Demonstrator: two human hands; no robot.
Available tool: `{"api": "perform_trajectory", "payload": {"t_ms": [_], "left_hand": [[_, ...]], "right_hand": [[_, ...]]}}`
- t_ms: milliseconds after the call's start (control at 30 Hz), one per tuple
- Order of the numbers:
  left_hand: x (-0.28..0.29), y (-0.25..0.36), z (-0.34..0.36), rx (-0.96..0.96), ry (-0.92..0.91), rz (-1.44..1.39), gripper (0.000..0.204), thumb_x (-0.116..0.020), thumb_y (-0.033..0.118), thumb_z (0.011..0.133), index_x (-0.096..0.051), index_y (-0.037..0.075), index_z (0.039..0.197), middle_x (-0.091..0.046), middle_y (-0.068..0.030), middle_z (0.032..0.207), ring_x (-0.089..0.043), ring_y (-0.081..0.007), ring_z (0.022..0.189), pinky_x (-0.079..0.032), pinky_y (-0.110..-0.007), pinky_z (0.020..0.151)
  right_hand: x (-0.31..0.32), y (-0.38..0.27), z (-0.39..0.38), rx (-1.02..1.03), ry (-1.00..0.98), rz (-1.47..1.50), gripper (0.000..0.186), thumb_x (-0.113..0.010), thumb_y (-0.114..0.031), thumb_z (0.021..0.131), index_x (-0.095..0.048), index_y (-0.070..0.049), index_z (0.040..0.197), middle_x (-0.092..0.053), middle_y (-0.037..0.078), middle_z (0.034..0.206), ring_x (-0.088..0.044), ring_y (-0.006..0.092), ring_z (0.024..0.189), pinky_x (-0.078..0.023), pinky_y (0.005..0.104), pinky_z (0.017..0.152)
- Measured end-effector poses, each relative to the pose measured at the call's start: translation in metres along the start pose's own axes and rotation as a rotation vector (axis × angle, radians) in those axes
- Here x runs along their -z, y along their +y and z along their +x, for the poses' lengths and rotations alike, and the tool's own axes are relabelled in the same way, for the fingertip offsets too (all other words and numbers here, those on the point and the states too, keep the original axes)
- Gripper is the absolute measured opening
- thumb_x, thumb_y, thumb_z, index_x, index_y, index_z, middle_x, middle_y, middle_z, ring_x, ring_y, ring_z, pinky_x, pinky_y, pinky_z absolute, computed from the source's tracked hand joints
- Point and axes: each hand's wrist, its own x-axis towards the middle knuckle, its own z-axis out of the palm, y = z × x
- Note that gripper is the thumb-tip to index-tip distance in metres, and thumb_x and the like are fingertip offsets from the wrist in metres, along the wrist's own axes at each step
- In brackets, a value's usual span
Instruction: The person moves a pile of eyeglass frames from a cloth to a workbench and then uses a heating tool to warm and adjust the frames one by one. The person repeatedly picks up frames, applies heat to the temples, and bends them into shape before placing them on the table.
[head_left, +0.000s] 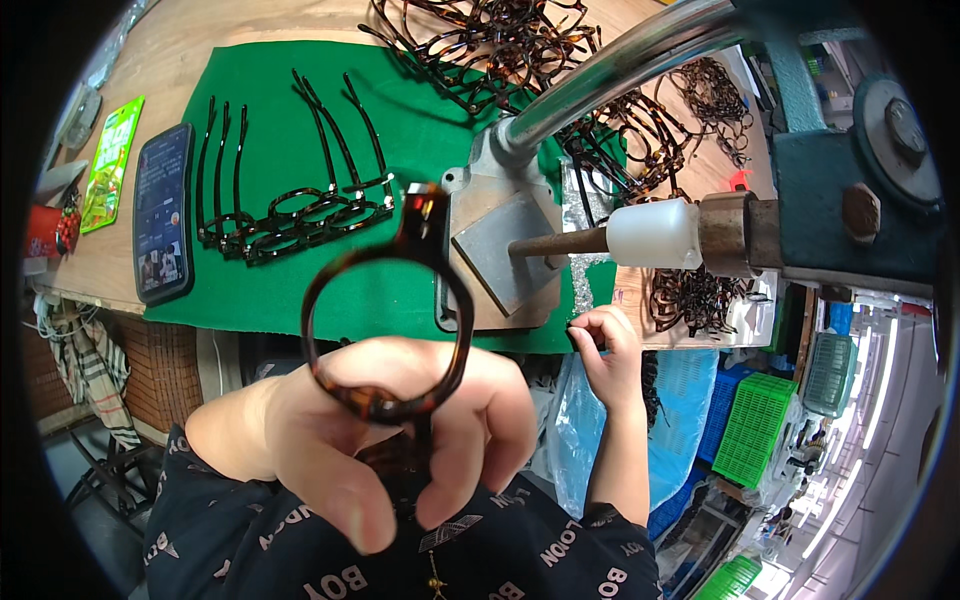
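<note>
My left hand (pixel 400 430) is raised close to the camera, its fingers closed around a tortoiseshell eyeglass frame (pixel 465 345). One round rim without a lens faces me, and a hinge end with a bright metal spot points up; the rest of the frame is hidden by the fingers. By the green mat's front edge, my right hand (pixel 610 350) is pinched, with a small dark bit at the fingertips that I cannot make out. Between the hands and the far side stands a bench press (pixel 800 235) with a white sleeve (pixel 655 234) on its rod, above a square metal plate (pixel 510 250).
Several glasses with temples spread lie on the green mat (pixel 300 75). Heaps of tortoiseshell frames (pixel 490 50) fill the far side, with more frame fronts (pixel 700 300) at right. A phone (pixel 163 215) and a green packet (pixel 112 165) lie left. Green crates (pixel 755 430) stand lower right.
</note>
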Motion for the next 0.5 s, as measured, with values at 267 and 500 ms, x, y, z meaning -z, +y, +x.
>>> {"api": "perform_trajectory", "payload": {"t_ms": [267,500], "left_hand": [[0.0,0.016,0.0,0.238,-0.066,0.085,0.031,-0.06,0.026,0.084,-0.061,-0.003,0.076,-0.06,-0.0127,0.078,-0.057,-0.0241,0.063,-0.045,-0.031,0.055],[-0.012,0.003,-0.003,0.154,0.024,0.087,0.013,-0.06,0.008,0.082,-0.054,0.0,0.09,-0.053,-0.0016,0.075,-0.052,-0.007,0.06,-0.037,-0.02,0.051]], "right_hand": [[0.002,0.0,0.007,0.118,-0.063,-0.114,0.012,-0.064,0.002,0.071,-0.055,-0.002,0.078,-0.054,0.01,0.074,-0.053,0.025,0.07,-0.043,0.0321,0.064],[0.008,-0.007,0.014,0.223,-0.132,-0.188,0.011,-0.064,0.001,0.072,-0.054,-0.001,0.078,-0.054,0.01,0.074,-0.053,0.0261,0.071,-0.043,0.0329,0.064]]}}
